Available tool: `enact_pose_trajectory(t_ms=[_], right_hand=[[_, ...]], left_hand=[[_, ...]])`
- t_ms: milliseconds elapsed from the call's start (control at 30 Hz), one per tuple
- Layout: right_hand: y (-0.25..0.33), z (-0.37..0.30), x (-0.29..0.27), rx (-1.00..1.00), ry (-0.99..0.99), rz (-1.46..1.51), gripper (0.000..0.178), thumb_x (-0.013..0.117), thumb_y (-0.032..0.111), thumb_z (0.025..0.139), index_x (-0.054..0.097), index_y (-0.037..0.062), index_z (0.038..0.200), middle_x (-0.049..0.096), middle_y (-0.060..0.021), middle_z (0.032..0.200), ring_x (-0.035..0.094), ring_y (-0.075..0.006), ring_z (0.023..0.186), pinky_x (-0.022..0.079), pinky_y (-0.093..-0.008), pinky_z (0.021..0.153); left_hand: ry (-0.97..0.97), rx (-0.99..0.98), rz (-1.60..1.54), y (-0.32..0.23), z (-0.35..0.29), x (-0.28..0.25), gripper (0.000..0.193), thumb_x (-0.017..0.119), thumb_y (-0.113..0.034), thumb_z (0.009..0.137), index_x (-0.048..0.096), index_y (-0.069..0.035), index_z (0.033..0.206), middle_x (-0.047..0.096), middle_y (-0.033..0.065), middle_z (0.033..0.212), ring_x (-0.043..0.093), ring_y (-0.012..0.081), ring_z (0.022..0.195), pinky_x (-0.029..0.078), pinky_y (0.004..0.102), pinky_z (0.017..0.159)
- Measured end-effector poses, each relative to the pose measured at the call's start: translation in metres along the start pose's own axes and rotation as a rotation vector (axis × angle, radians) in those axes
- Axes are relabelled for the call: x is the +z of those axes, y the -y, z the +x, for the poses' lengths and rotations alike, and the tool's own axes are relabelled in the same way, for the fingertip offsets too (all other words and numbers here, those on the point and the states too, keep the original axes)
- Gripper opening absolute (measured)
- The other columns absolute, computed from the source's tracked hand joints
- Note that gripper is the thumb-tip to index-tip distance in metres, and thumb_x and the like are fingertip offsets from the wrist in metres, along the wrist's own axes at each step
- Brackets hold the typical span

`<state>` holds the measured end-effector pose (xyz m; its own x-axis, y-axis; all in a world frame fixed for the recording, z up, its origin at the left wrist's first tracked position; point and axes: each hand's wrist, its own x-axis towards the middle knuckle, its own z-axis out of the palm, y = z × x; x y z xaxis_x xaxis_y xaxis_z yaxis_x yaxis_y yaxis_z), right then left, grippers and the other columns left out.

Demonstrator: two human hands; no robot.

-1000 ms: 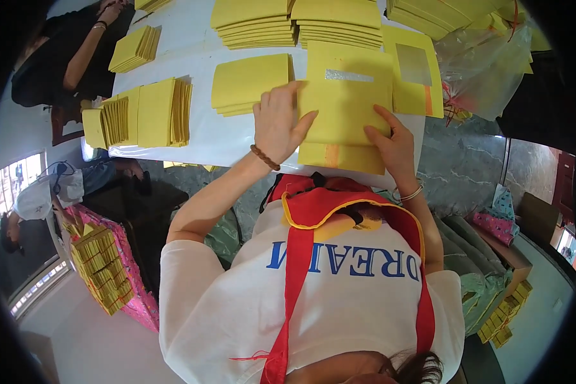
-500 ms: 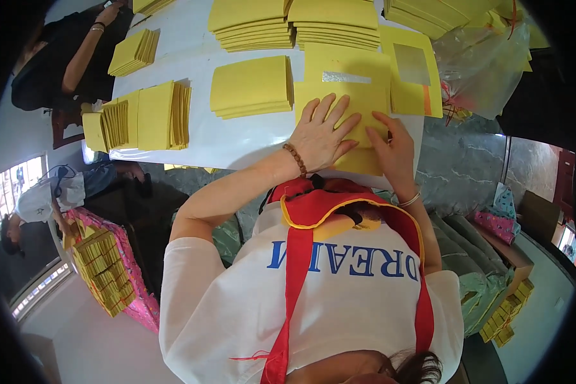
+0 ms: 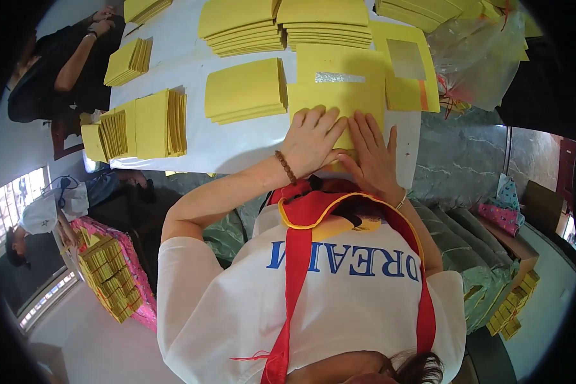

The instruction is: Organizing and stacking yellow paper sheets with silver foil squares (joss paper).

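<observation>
A yellow paper sheet (image 3: 336, 96) lies at the near edge of the white-covered table, under both my hands. Its near part is folded over, and a strip of a silver patch (image 3: 339, 77) shows beyond the fold. My left hand (image 3: 310, 141) rests on the paper with fingers stretched out, a bead bracelet on the wrist. Beside it, my right hand (image 3: 371, 153) is flat with fingers extended along the paper's right side. The thumbs come close together near the paper's near edge. Another yellow sheet (image 3: 395, 96) with a silver rectangle and an orange stripe lies just to the right.
Stacks of folded yellow paper (image 3: 246, 91) stand left of my hands, with more (image 3: 160, 125) at the table's left corner. A clear plastic bag (image 3: 477, 64) sits at the right. One person (image 3: 67, 70) is beyond the left edge; another (image 3: 51, 208) is by yellow bundles (image 3: 112, 275).
My right hand has moved left and flattened, its fingers straightening onto the paper. My left hand has slid slightly down, nearer the body, and its fingers have drawn closer together.
</observation>
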<state>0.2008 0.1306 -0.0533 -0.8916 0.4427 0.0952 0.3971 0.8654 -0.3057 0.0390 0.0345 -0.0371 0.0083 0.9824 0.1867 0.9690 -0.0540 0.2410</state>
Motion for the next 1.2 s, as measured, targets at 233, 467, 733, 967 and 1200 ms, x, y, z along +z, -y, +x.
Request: enact_pose_trajectory(t_ms=[233,467,733,967,1200], right_hand=[[-0.018,0.002,-0.013,0.079,0.132,0.699,0.063,0.033,0.047,0.095,0.027,0.0046,0.141,0.029,-0.0098,0.146,0.025,-0.0232,0.136,0.015,-0.0492,0.109],[-0.035,0.004,-0.031,0.237,-0.004,1.191,0.055,0.024,0.036,0.099,0.021,0.0043,0.143,0.035,-0.0143,0.143,0.03,-0.0249,0.134,0.018,-0.0361,0.111],[-0.032,-0.006,-0.031,0.258,-0.162,1.138,0.053,0.044,0.028,0.094,0.033,0.0011,0.138,0.043,-0.0135,0.137,0.034,-0.0238,0.132,0.02,-0.0352,0.11],[-0.025,-0.002,-0.025,0.088,0.002,0.655,0.042,0.057,0.011,0.085,0.051,0.0062,0.126,0.054,-0.0097,0.127,0.037,-0.0256,0.13,0.029,-0.0376,0.105],[-0.024,-0.001,-0.019,0.058,0.016,0.628,0.036,0.057,0.012,0.085,0.055,0.0069,0.121,0.058,-0.0081,0.12,0.038,-0.0278,0.129,0.03,-0.0382,0.104]], left_hand=[[-0.078,0.171,0.274,-0.001,0.003,0.003,0.057,0.062,-0.032,0.075,0.051,0.003,0.118,0.052,0.0171,0.115,0.052,0.0251,0.096,0.043,0.0324,0.077],[-0.105,0.24,0.263,0.009,0.004,-0.004,0.048,0.054,-0.018,0.074,0.053,0.006,0.116,0.059,0.0193,0.106,0.055,0.0242,0.088,0.045,0.0304,0.073],[-0.613,-0.021,0.157,0.08,-0.029,-0.063,0.05,0.059,-0.004,0.067,0.057,-0.004,0.117,0.063,0.0076,0.108,0.059,0.0234,0.09,0.045,0.0343,0.073],[-0.273,-0.106,0.387,0.15,-0.082,-0.001,0.046,0.056,-0.003,0.073,0.057,-0.008,0.119,0.061,0.0074,0.113,0.056,0.0237,0.098,0.044,0.0352,0.078],[-0.26,-0.143,0.331,0.156,-0.075,-0.009,0.045,0.057,-0.007,0.074,0.056,-0.009,0.119,0.06,0.0079,0.115,0.055,0.0249,0.098,0.045,0.0369,0.081]])
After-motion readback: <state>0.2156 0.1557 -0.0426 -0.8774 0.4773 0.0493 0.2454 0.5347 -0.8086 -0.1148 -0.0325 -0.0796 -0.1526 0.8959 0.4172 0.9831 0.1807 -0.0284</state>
